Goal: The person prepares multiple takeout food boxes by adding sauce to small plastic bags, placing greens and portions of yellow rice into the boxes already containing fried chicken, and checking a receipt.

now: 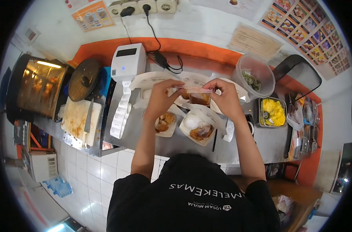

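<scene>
My left hand [163,97] and my right hand [224,97] pinch the two ends of the top edge of a clear plastic strip or bag [197,90], stretched between them above the counter. Brown food or sauce [199,99] shows just below it; whether it is inside the plastic I cannot tell. Open paper food boxes stand around and under my hands. The front box [205,142] holds a white rice mound [194,121] and a fried piece [198,133] with a clear packet on top. Fried pieces [165,121] fill another box near my left forearm. My hands partly hide the back boxes.
A label printer [129,62] trails a paper strip [120,116] on the left. Farther left are a cutting board [74,119] with a knife [89,116], a stone mortar [84,79] and a lit display cabinet [41,90]. A plastic tub [255,78] and a yellow-food container [273,111] stand right.
</scene>
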{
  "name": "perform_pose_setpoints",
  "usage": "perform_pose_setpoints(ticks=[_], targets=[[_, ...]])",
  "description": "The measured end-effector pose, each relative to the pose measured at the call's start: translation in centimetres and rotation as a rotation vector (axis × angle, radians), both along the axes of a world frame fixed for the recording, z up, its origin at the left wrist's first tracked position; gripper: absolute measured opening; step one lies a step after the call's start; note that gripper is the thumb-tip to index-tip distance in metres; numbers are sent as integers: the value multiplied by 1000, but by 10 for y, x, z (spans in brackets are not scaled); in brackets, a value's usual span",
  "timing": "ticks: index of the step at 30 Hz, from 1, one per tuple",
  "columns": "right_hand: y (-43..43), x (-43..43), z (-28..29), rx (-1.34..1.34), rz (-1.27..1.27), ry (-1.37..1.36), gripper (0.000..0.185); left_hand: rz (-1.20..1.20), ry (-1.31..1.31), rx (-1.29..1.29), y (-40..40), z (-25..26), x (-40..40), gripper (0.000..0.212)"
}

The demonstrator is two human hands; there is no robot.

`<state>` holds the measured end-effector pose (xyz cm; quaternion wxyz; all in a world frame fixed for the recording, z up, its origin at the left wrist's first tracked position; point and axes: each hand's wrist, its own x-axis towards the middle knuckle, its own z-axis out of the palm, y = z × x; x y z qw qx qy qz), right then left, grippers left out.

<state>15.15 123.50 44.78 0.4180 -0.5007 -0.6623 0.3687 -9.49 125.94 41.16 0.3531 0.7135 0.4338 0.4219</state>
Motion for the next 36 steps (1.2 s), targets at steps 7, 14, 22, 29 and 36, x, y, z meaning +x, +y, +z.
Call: perform_pose_setpoints(ticks=[7, 14, 22, 29, 36], targets=[[33, 13, -41, -9, 22, -46, 24, 51, 181, -74, 29, -29, -56, 23], [64, 15, -113, -32, 22, -282, 19, 187, 425, 1, 74, -77, -94, 40], [28, 88, -101, -188, -87, -240, 17, 154, 247, -150, 48, -49, -87, 48], [15, 154, -83, -203, -232, -298, 19, 167, 274, -209, 21, -33, -84, 44], [142, 282, -112, -209, -271, -661, 58, 263, 265, -307, -17, -50, -114, 42]])
